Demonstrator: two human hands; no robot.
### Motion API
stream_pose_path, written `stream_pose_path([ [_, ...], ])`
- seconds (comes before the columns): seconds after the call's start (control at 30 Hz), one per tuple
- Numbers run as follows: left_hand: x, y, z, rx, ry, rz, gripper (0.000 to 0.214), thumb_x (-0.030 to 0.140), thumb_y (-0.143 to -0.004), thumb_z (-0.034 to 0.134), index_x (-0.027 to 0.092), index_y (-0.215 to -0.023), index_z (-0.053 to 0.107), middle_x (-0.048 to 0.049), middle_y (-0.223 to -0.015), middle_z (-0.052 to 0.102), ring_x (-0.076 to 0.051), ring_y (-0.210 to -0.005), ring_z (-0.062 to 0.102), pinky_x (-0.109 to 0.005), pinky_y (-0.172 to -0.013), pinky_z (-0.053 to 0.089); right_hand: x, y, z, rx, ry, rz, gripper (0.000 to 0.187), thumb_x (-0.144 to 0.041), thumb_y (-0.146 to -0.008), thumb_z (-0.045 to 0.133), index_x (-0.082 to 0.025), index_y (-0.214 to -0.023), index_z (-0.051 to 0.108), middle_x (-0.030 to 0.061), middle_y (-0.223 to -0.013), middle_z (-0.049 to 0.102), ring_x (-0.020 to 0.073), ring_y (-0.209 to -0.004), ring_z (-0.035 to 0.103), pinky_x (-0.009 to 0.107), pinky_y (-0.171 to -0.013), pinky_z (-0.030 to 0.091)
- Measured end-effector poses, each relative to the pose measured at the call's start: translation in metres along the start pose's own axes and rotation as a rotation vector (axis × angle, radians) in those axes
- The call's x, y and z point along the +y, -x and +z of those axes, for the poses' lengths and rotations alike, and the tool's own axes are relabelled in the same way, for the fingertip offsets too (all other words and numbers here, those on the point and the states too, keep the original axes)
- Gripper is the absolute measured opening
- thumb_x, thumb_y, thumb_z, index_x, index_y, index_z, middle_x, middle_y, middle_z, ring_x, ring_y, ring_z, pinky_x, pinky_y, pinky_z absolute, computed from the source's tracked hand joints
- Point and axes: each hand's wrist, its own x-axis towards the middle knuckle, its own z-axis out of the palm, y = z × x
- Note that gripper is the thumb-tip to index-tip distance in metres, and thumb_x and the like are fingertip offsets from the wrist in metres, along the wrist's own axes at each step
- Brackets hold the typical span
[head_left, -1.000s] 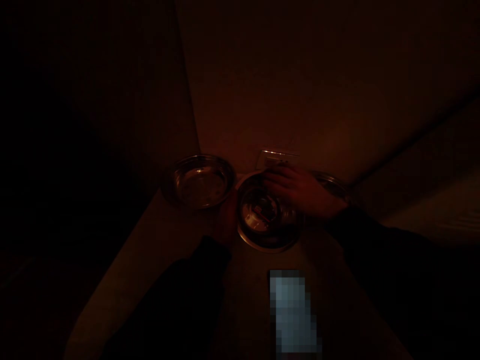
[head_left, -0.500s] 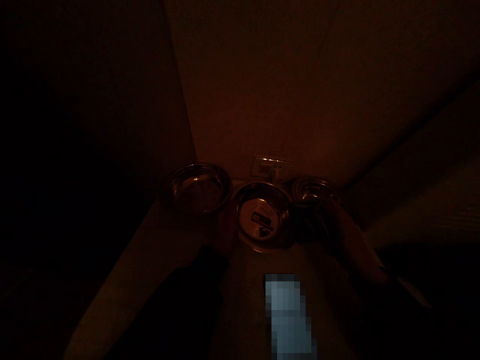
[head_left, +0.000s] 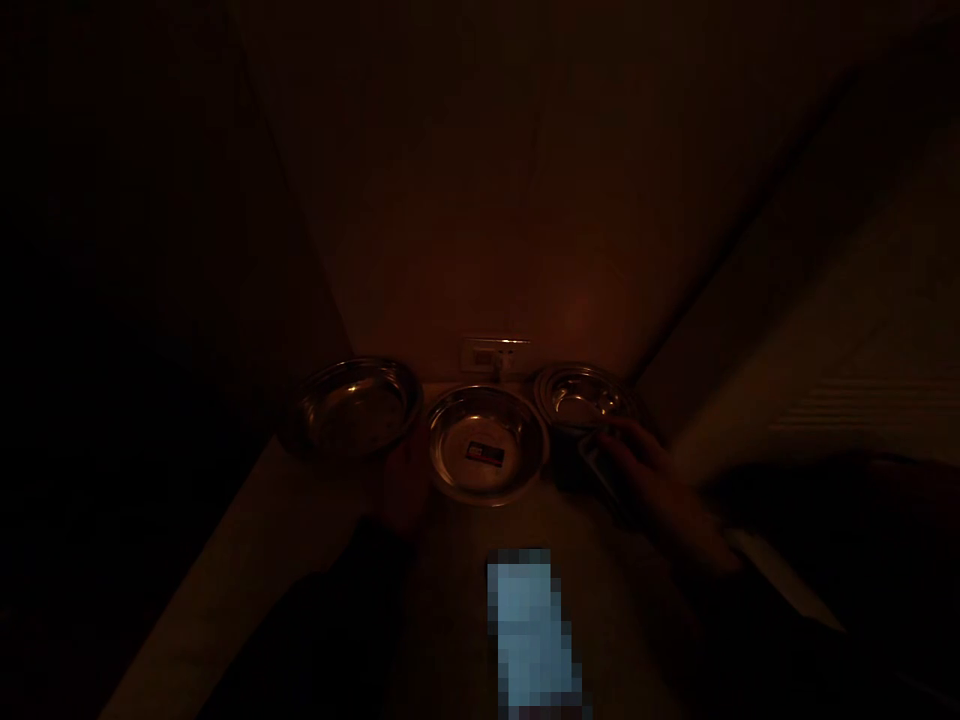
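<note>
The scene is very dark. A shiny metal bowl (head_left: pixel 487 490) in the middle has a small dark rectangle, perhaps a label, on its bottom. My left hand (head_left: pixel 405 488) is a dim shape between this bowl and a wider metal bowl (head_left: pixel 352 415) on the left; its fingers are lost in shadow. On the other side, my right hand (head_left: pixel 641 465) is closed on a dark flat object (head_left: pixel 596 462) with a pale edge, whose kind I cannot make out. It is just in front of the right metal bowl (head_left: pixel 585 395).
A glowing blurred screen (head_left: pixel 532 630) lies on the table (head_left: pixel 450 600) nearest me. Behind the bowls, a wall socket plate (head_left: pixel 495 352) sits low on the wall. A ridged light surface (head_left: pixel 862 400) is at the right.
The view has shifted, so the bowls and the screen appear farther left. A small dark shape or reflection below the rectangle in the middle bowl no longer shows. My right hand's fingers show more clearly.
</note>
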Motion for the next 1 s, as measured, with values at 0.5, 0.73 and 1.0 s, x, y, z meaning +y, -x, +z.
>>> stream_pose_path([
  [0.5, 0.087, 0.084, 0.019, -0.456, 0.574, -0.149, 0.044, 0.048, -0.072, 0.066, 0.020, -0.106, 0.067, -0.0099, -0.111, 0.070, -0.025, -0.100, 0.067, -0.036, -0.085, 0.054, -0.014, 0.047, 0.001, -0.140, 0.315, -0.879, 0.046, -0.022, -0.086, 0.056, -0.028, -0.130, 0.044, 0.0097, -0.121, 0.059, 0.0241, -0.112, 0.057, 0.043, -0.095, 0.049],
  [0.73, 0.093, 0.079, 0.030, -0.300, 0.757, -0.161, 0.032, 0.040, -0.074, 0.063, 0.020, -0.099, 0.070, -0.0075, -0.107, 0.072, -0.026, -0.105, 0.065, -0.038, -0.091, 0.052, -0.017, 0.059, -0.006, -0.128, 0.123, -0.635, 0.067, -0.034, -0.079, 0.064, -0.027, -0.139, 0.035, 0.0121, -0.146, 0.039, 0.0300, -0.134, 0.038, 0.052, -0.107, 0.037],
  [1.0, 0.110, 0.076, 0.028, -0.108, 0.506, -0.005, 0.040, 0.041, -0.069, 0.067, 0.015, -0.100, 0.066, -0.0123, -0.109, 0.070, -0.028, -0.106, 0.063, -0.041, -0.092, 0.049, -0.039, 0.040, -0.020, -0.077, -0.002, -0.372, 0.042, -0.040, -0.083, 0.056, -0.027, -0.123, 0.056, 0.0061, -0.120, 0.065, 0.0262, -0.110, 0.061, 0.046, -0.095, 0.050],
])
